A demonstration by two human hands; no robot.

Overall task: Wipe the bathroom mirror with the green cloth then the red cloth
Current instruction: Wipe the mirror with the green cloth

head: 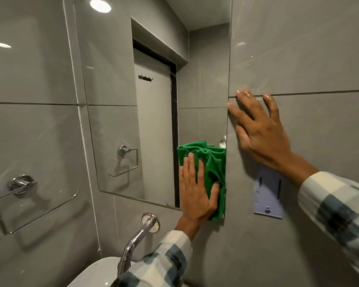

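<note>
A frameless mirror [153, 100] hangs on the grey tiled wall and reflects a door and a ceiling light. My left hand [197, 189] lies flat on a crumpled green cloth [212, 162], pressing it against the mirror's lower right corner. To the right of the mirror's edge, my right hand [259, 131] rests with fingers spread on the wall tile and holds nothing. No red cloth is in view.
A chrome towel ring [21, 195] is fixed to the wall at the left. A chrome tap [137, 239] sticks out below the mirror, above a white basin [97, 272]. A pale purple holder [267, 195] is mounted under my right wrist.
</note>
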